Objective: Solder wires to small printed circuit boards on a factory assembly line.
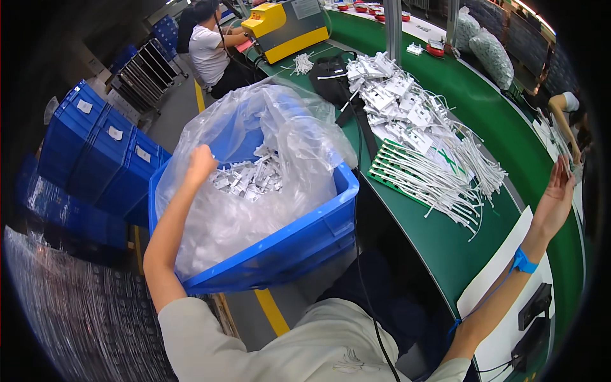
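My left hand [202, 164] is closed above a large blue bin [273, 258], at the left side of its clear plastic liner [216, 235]. What its fingers hold, if anything, is hidden. White plastic parts [248, 180] lie in a heap inside the lined bin. My right arm, with a blue wrist strap [524, 261], reaches far right over the green belt. There my right hand [555, 200] has its fingers stretched out, beside a pale, blurred item near another person's arm. A pile of white plastic parts [407, 105] and rows of white cables [439, 181] cover the green bench [407, 216].
Blue crates [89, 146] are stacked at the left, above wrapped stock [83, 305]. A person [210, 48] sits by a yellow and grey machine [286, 28]. Another person's arm [563, 121] is across the belt. A black cable [359, 274] hangs before me.
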`<state>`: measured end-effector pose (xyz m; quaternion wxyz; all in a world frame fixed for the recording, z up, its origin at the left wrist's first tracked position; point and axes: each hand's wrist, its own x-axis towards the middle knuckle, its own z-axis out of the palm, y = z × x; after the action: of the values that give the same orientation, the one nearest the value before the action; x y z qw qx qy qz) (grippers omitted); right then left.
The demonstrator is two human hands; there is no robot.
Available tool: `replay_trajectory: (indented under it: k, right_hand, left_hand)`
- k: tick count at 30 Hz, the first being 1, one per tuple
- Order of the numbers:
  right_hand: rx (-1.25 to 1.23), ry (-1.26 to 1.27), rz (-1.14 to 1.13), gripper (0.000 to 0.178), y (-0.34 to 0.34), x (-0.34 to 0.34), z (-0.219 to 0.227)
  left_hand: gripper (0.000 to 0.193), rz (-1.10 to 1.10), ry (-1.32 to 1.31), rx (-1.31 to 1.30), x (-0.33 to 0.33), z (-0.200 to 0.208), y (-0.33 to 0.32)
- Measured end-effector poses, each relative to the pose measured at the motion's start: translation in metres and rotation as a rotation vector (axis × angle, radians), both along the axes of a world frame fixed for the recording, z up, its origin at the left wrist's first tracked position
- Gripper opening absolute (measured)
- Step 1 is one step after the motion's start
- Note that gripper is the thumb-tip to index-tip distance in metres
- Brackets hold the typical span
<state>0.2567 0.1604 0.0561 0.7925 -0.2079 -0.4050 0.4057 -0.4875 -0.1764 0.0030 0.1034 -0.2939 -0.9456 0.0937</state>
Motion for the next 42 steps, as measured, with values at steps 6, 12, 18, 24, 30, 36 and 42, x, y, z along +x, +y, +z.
replay_trajectory:
  k: [6, 12, 18, 24, 30, 36, 42]
  right_hand:
    - [0.063, -0.17, 0.032, 0.032, -0.031, -0.026, 0.018]
    - [0.117, -0.246, 0.044, 0.028, -0.034, -0.017, 0.01]
    - [-0.007, -0.131, 0.003, 0.029, -0.048, -0.03, 0.022]
    - [0.126, -0.276, 0.092, 0.023, -0.091, -0.066, 0.041]
    - [0.09, -0.302, 0.25, 0.02, -0.127, -0.08, 0.054]
    - [-0.152, -0.645, 0.282, 0.013, -0.163, -0.056, 0.056]
    - [-0.266, -0.706, 0.121, 0.017, -0.173, -0.067, 0.038]
  left_hand:
    - [0.054, -0.164, -0.273, 0.378, 0.013, 0.065, -0.009]
    - [0.031, -0.219, -0.487, 0.361, -0.006, 0.054, -0.011]
    - [0.029, -0.367, -0.755, 0.757, 0.041, 0.104, 0.013]
    - [0.038, -0.783, -1.206, 0.867, 0.182, 0.145, 0.068]
    - [0.045, -1.039, -1.926, 0.52, 0.323, 0.146, 0.12]
    - [0.033, -1.448, -1.758, 0.478, 0.412, 0.121, 0.149]
    - [0.028, -1.441, -1.603, 0.62, 0.423, 0.088, 0.176]
